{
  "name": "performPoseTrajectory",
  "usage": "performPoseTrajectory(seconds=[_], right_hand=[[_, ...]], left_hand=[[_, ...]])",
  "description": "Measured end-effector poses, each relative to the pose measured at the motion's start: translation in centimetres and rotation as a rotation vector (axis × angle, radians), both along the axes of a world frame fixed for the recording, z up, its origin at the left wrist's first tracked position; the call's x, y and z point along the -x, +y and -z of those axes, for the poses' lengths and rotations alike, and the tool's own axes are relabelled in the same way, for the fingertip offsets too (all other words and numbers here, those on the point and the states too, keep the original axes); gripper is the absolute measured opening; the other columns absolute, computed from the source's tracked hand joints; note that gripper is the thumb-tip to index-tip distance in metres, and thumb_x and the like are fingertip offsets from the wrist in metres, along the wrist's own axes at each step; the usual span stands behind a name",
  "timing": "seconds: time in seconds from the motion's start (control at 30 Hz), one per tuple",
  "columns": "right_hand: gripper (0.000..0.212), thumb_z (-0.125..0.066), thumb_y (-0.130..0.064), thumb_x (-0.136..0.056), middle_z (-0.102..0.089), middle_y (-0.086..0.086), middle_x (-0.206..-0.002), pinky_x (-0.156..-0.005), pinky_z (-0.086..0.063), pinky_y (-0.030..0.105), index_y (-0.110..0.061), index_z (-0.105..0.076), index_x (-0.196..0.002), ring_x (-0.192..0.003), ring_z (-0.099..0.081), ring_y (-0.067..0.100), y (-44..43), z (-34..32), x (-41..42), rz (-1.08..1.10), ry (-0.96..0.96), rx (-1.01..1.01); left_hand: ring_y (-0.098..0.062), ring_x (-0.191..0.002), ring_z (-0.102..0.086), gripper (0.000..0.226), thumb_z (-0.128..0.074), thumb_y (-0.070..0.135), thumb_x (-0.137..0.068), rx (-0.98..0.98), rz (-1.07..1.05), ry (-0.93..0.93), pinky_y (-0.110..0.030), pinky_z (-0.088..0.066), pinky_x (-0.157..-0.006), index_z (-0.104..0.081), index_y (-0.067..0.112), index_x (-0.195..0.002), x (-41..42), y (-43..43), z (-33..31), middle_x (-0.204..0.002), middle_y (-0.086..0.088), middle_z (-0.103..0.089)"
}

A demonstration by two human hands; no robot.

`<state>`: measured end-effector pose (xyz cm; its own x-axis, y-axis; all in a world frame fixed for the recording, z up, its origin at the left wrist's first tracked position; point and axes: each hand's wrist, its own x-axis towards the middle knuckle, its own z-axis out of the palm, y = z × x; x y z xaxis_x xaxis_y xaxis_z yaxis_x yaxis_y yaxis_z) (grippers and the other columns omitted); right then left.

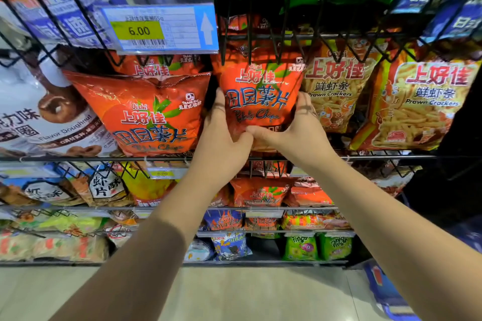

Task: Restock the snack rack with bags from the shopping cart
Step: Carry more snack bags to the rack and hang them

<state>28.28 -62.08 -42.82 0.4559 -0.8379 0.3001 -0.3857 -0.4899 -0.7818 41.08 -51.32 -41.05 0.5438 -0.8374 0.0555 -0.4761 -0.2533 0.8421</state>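
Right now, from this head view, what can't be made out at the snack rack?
Orange chip bag, head view: bottom edge covered by the left hand and right hand; whether it rests on the rack shelf is unclear.
Price tag: fine print blurred; only 6.00 reads.
Blue object, bottom right: cut off by the frame edge; cannot tell whether it is the cart.

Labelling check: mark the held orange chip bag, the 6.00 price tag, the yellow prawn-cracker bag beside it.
Orange foil potato-chip bag (258, 98): head view, front panel on the blue lettering.
Blue-edged plastic 6.00 price tag (138, 31): head view, yellow price patch.
Yellow printed prawn-cracker bag (333, 96): head view, front centre.
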Motion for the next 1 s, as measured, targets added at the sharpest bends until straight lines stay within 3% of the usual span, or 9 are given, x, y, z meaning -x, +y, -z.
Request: performPoseTrajectory(seconds=[0.07, 0.27, 0.5, 0.63, 0.73, 0.83, 0.93, 1.0], right_hand=[[0.084, -0.088, -0.054, -0.071, -0.051, -0.002, -0.127, -0.095, -0.043, 0.028, -0.017, -0.042, -0.132, -0.123, -0.053, 0.02, -0.2, 0.2, -0.1, -0.026, 0.075, -0.004], [0.072, -0.086, -0.055, -0.075, -0.063, -0.005, -0.123, -0.087, -0.047, 0.026, -0.031, -0.037, -0.122, -0.116, -0.06, 0.019, 0.0, 0.5, -0.3, -0.033, 0.061, -0.015], [0.077, -0.084, -0.055, -0.077, -0.06, -0.009, -0.121, -0.069, -0.036, 0.006, -0.026, -0.043, -0.134, -0.102, -0.054, 0.006, -0.5, 0.3, -0.7, -0.056, 0.093, -0.079], [0.077, -0.083, -0.054, -0.078, -0.054, -0.012, -0.117, -0.079, -0.038, 0.017, -0.024, -0.043, -0.137, -0.103, -0.05, 0.006, -0.4, 0.2, -0.8, -0.048, 0.112, -0.092], [0.081, -0.08, -0.058, -0.079, -0.055, -0.011, -0.121, -0.085, -0.039, 0.018, -0.023, -0.042, -0.142, -0.106, -0.05, 0.006, -0.2, -0.1, -0.4, -0.052, 0.138, -0.097], [0.083, -0.071, -0.066, -0.081, -0.061, -0.006, -0.133, -0.087, -0.041, 0.02, -0.019, -0.046, -0.145, -0.118, -0.058, 0.012, -0.1, -0.5, 0.6, -0.041, 0.204, -0.062], [0.068, -0.068, -0.059, -0.09, -0.067, -0.003, -0.127, -0.092, -0.053, 0.028, -0.017, -0.054, -0.142, -0.114, -0.064, 0.014, 0.2, -0.7, 2.9, 0.03, 0.187, 0.045], [0.062, -0.068, -0.047, -0.094, -0.061, 0.002, -0.134, -0.099, -0.053, 0.04, -0.015, -0.052, -0.144, -0.122, -0.057, 0.02, -0.1, -1.6, 4.7, 0.159, 0.224, 0.223]], left_hand=[[-0.018, -0.152, -0.029, 0.093, -0.061, 0.026, -0.098, -0.049, -0.02, -0.038, -0.029, -0.028, -0.116, 0.003, 0.032, -0.165, -0.1, 0.1, 0.0, -0.169, 0.001, -0.02], [-0.026, -0.148, -0.035, 0.098, -0.06, 0.029, -0.101, -0.138, -0.03, -0.142, -0.035, -0.034, -0.115, 0.014, 0.021, -0.164, 0.6, 0.3, -0.5, -0.167, -0.01, -0.02], [-0.034, -0.141, -0.042, 0.101, -0.058, 0.032, -0.1, -0.17, -0.048, -0.221, -0.048, -0.044, -0.109, 0.022, 0.02, -0.161, 1.1, 0.2, 0.3, -0.162, -0.012, -0.025], [-0.035, -0.138, -0.044, 0.102, -0.058, 0.033, -0.1, -0.188, -0.054, -0.21, -0.05, -0.045, -0.11, 0.022, 0.02, -0.161, 1.5, 0.3, 0.2, -0.162, -0.012, -0.025], [-0.031, -0.149, -0.027, 0.1, -0.06, 0.03, -0.099, -0.135, -0.035, -0.256, -0.042, -0.032, -0.119, 0.016, 0.017, -0.162, 3.3, 1.9, 0.0, -0.164, -0.009, -0.015], [-0.028, -0.154, -0.011, 0.09, -0.057, 0.02, -0.1, -0.055, 0.031, -0.437, -0.04, -0.027, -0.122, 0.006, 0.021, -0.164, 6.1, 3.5, -0.1, -0.168, -0.005, 0.0], [-0.038, -0.151, -0.023, 0.092, -0.063, 0.0, -0.089, 0.008, 0.076, -0.747, -0.05, -0.041, -0.113, -0.018, 0.027, -0.164, 6.2, 2.5, -0.2, -0.166, -0.016, -0.015], [-0.046, -0.149, -0.029, 0.095, -0.07, -0.005, -0.079, -0.002, 0.055, -0.924, -0.057, -0.044, -0.108, -0.032, 0.026, -0.16, 5.2, 0.8, -0.1, -0.164, -0.022, -0.025]])
